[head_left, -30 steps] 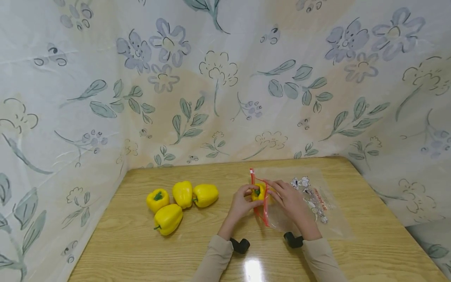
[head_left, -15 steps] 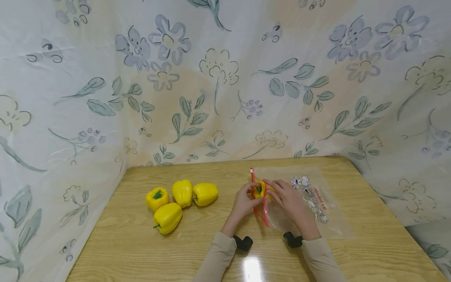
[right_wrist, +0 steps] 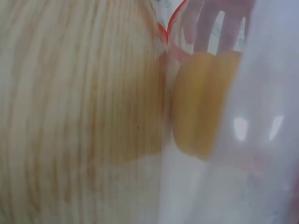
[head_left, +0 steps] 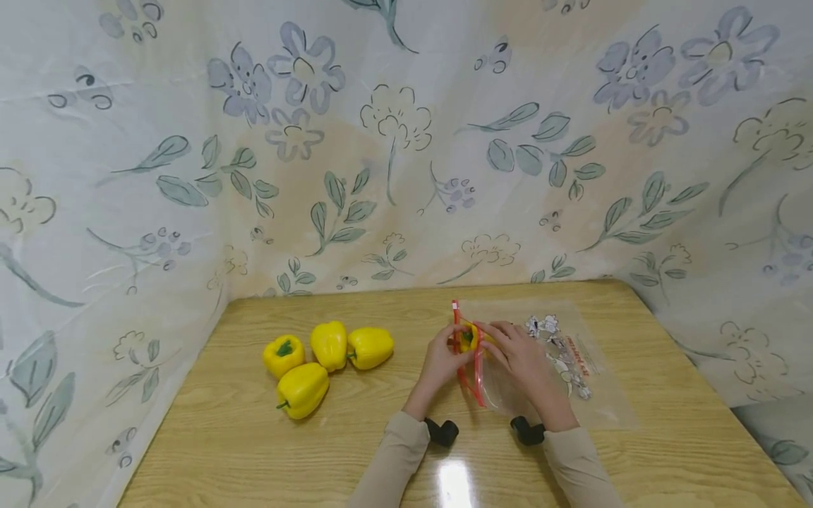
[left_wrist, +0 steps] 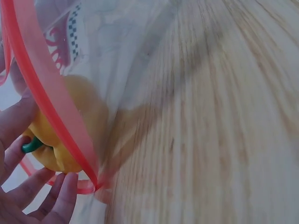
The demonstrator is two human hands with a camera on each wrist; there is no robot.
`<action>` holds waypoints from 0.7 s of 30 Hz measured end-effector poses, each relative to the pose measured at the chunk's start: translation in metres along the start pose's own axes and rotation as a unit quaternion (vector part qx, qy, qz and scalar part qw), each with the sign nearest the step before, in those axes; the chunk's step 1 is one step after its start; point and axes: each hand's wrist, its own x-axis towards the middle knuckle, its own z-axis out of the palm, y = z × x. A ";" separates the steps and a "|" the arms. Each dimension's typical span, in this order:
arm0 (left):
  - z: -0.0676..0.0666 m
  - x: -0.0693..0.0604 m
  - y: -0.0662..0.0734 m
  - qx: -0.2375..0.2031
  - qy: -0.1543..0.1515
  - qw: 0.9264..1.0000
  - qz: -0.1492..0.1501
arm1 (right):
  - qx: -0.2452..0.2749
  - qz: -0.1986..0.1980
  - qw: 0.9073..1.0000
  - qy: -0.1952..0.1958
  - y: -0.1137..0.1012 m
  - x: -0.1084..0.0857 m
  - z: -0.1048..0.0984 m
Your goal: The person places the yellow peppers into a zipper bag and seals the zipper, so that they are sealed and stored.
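Note:
A yellow bell pepper (head_left: 467, 339) with a green stem sits in the mouth of a clear plastic zip bag (head_left: 606, 402). My left hand (head_left: 441, 360) grips this pepper at its stem end, thumb and fingers around it, as the left wrist view shows with the pepper (left_wrist: 58, 151) partly behind the red zip strip. My right hand (head_left: 522, 358) holds the near red edge of the bag's opening, keeping the mouth apart. Through the film in the right wrist view, the pepper's body (right_wrist: 198, 107) lies inside the bag. The right fingertips are partly hidden.
Several more yellow bell peppers (head_left: 329, 346) lie grouped on the left of the wooden table (head_left: 254, 458). The bag's printed part stretches to the right. Floral cloth (head_left: 406, 176) hangs behind the table and along its sides.
My left hand has moved slightly right, pushing the bell pepper deeper into the bag. My right hand stays at the bag's edge. The other peppers have not moved.

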 end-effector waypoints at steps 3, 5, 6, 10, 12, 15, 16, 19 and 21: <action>0.003 0.002 0.001 -0.001 0.008 1.000 0.003 | 0.004 -0.010 1.000 0.014 -0.001 0.001 -0.001; 0.005 0.002 0.002 -0.003 0.010 1.000 0.006 | 0.004 -0.013 1.000 0.019 -0.002 0.001 -0.002; 0.006 0.003 0.002 -0.007 0.011 1.000 0.007 | 0.004 -0.015 1.000 0.021 -0.002 0.001 -0.002; 0.009 0.001 0.004 -0.047 0.003 0.999 0.010 | 0.006 -0.021 0.999 0.028 -0.002 0.001 -0.001; 0.010 0.001 0.003 -0.064 -0.001 0.998 0.009 | 0.005 -0.024 0.999 0.031 -0.002 0.001 -0.001; 0.011 0.000 0.006 -0.077 -0.004 0.997 0.013 | 0.001 -0.024 0.999 0.033 -0.003 0.002 -0.001; 0.010 -0.001 0.010 -0.082 -0.005 0.997 0.014 | -0.002 -0.024 0.999 0.033 -0.003 0.002 -0.001; 0.008 -0.003 0.019 -0.094 -0.008 0.995 0.025 | -0.009 -0.023 0.999 0.032 -0.003 0.002 -0.001; 0.005 -0.006 0.028 -0.106 -0.015 0.994 0.028 | -0.013 -0.024 0.999 0.031 -0.003 0.001 -0.001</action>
